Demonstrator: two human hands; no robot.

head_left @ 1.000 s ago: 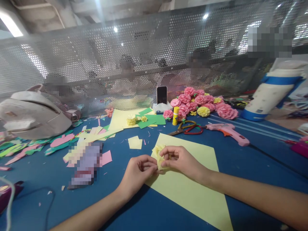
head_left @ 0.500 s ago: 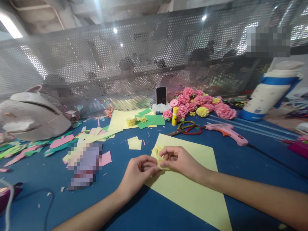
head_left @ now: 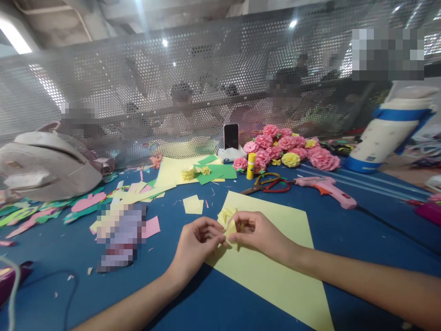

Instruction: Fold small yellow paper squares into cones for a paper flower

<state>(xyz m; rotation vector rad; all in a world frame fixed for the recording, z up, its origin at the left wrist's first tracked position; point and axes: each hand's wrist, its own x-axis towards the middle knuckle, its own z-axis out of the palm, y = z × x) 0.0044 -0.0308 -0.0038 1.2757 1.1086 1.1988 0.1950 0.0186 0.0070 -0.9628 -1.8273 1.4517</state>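
Between my two hands is a small folded piece of pale yellow paper [head_left: 232, 228]. My left hand [head_left: 198, 243] pinches its left edge between thumb and fingertips. From the other side, my right hand [head_left: 260, 232] grips it, the fingers curled and the thumb beneath. More crumpled yellow paper [head_left: 226, 214] shows just behind the fingertips; whether it is joined to the held piece I cannot tell. Under the hands a large yellow paper sheet [head_left: 275, 276] lies on the blue table [head_left: 165, 294].
Behind the sheet lie scissors [head_left: 257, 187], an upright glue stick [head_left: 251, 166] and a pink glue gun [head_left: 325, 189]. Pink paper flowers [head_left: 285, 143] are heaped by a propped phone [head_left: 231, 136]. A bottle [head_left: 389, 131] stands right; a bag [head_left: 48, 165] and paper scraps [head_left: 150, 227] lie left.
The folded yellow paper has turned between my fingers, and a flap now stands up nearer my right fingertips. My left fingertips have shifted slightly; the rest looks the same.
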